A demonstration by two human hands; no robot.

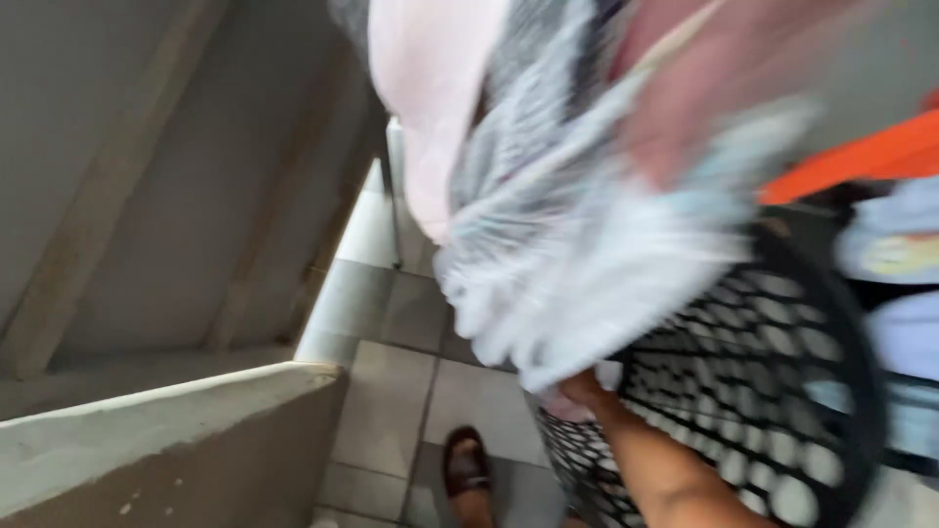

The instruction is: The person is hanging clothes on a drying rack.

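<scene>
Head view, heavy motion blur: a bundle of clothes (577,225), white, grey-patterned and pale pink, hangs across the centre, long axis running from upper right down to lower left, loose end pointing at the tiled floor (469,391). It blocks most of the black perforated laundry basket (773,381) beneath and to the right. Right hand (704,98) is a pink smear at the top, apparently gripping the bundle, fingers not readable. Left hand (584,389) is tucked under the cloth's lower edge; grip cannot be told. Concrete ledge (166,430) sits lower left, slanted wall beams above it. Sandalled foot (467,469) on tiles. Orange surface (861,156) at right.
</scene>
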